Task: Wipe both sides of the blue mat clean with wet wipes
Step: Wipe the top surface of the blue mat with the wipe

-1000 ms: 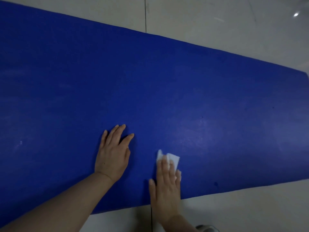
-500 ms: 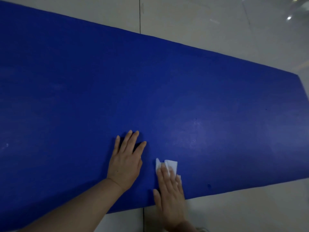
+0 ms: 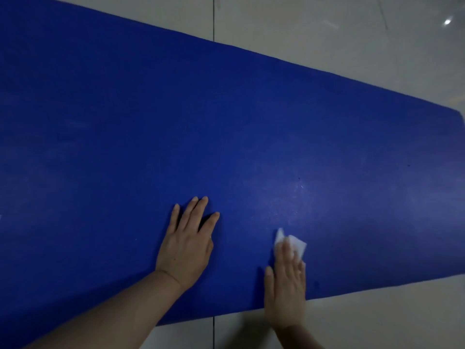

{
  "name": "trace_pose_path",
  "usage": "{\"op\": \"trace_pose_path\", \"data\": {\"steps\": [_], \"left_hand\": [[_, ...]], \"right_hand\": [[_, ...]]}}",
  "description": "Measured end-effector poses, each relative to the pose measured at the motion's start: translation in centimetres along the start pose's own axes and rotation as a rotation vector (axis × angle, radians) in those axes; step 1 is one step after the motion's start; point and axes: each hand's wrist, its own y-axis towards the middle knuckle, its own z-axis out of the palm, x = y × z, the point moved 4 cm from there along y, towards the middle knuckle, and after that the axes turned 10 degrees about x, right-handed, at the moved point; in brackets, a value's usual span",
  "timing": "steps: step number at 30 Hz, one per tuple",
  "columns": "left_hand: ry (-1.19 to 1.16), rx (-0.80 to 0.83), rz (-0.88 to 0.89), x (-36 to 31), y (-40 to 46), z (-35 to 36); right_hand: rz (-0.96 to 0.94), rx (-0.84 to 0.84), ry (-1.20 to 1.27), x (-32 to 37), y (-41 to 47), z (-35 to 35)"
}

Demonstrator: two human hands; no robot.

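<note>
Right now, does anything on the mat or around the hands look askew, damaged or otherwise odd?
Nothing stands out. The blue mat lies flat on the tiled floor, the left hand presses flat on it, and the right hand presses a white wet wipe to it. Only faint pale scuffs and small specks show near the wipe.

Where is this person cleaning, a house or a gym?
I can't tell which. It looks indoors: a blue mat lies flat on a pale, shiny tiled floor with dark grout lines. The right hand presses a wet wipe on it; the left hand rests flat.
</note>
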Motion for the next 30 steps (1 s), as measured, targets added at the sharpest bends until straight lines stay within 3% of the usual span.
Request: {"op": "trace_pose_path", "data": {"steps": [2,5,7,11,13,18,20,24,25,29,30], "left_hand": [[-0.001,0.005,0.004,0.1,0.0,0.1],[-0.003,0.012,-0.002,0.2,-0.1,0.2],[-0.008,0.024,0.001,0.1,-0.1,0.2],[-0.015,0.037,0.006,0.1,0.0,0.0],[-0.016,0.023,0.006,0.2,0.0,0.1],[-0.010,0.057,-0.007,0.1,0.0,0.1],[-0.020,0.087,-0.015,0.1,0.0,0.2],[0.000,0.078,-0.006,0.2,0.0,0.3],[0.007,0.071,-0.003,0.2,0.0,0.3],[0.001,0.070,-0.005,0.1,0.0,0.2],[-0.001,0.067,-0.004,0.1,0.0,0.2]], "right_hand": [[0.041,-0.011,-0.002,1.3,0.0,0.1],[-0.284,0.094,-0.107,4.4,-1.4,1.3],[-0.307,0.091,-0.100,3.8,-1.0,0.6],[0.219,-0.115,0.096,-2.1,1.1,-1.5],[0.331,-0.116,0.071,-2.3,1.4,-1.6],[-0.215,0.051,-0.105,3.2,-0.2,0.7],[-0.207,0.049,-0.102,2.4,0.9,-0.1],[0.211,-0.047,0.067,-0.7,4.3,-2.7],[0.190,-0.037,0.052,0.2,4.5,-2.9],[-0.286,0.116,-0.111,5.7,3.0,-0.8],[-0.322,0.108,-0.136,5.7,3.2,-0.7]]}}
